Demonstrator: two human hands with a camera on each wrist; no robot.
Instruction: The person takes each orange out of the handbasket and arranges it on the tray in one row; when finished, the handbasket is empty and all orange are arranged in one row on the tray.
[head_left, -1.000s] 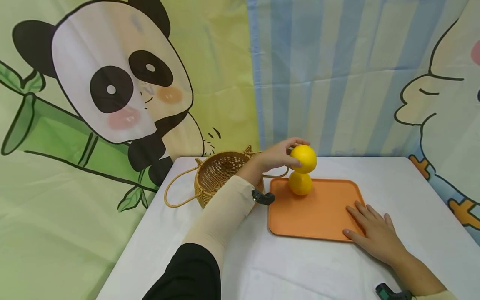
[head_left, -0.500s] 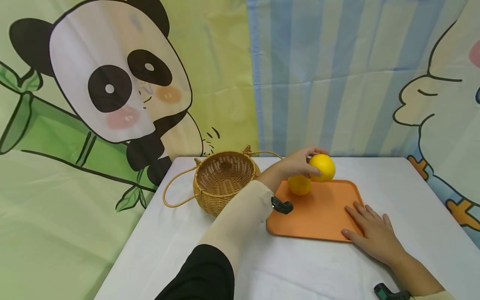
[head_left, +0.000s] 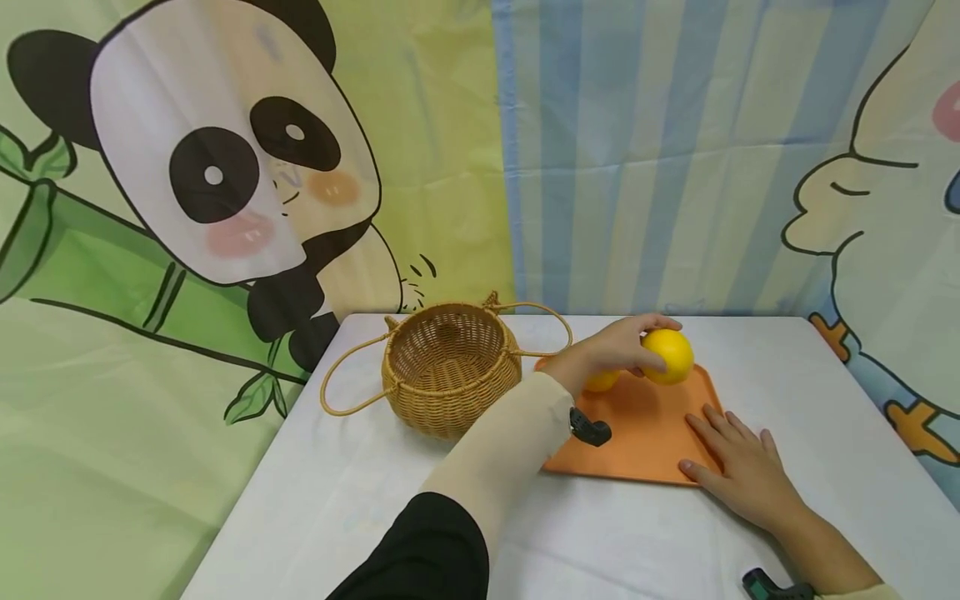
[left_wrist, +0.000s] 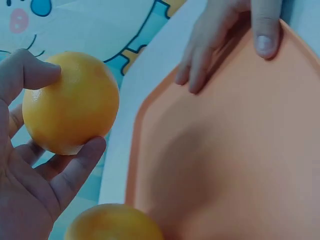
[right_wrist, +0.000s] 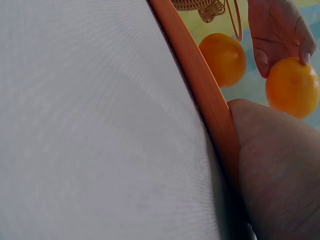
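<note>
My left hand (head_left: 617, 346) grips a yellow-orange orange (head_left: 667, 357) and holds it over the back right part of the orange tray (head_left: 637, 454). In the left wrist view, thumb and fingers curl round this orange (left_wrist: 75, 107), its shadow falling on the tray below. A second orange (head_left: 602, 382) sits at the tray's back left, partly hidden behind the left hand; the left wrist view cuts it off at the bottom. At the tray's right edge lies my right hand (head_left: 750, 479), fingers spread and resting on the rim.
A woven wicker basket (head_left: 450, 412) with two loop handles stands left of the tray, with nothing visible inside. White cloth (head_left: 375, 517) covers the table. Behind rises a printed backdrop (head_left: 615, 167) with a panda and stripes.
The left hand has carried its orange rightward and lower, from above the second orange to over the tray's back right. My right hand has kept its place on the rim.
</note>
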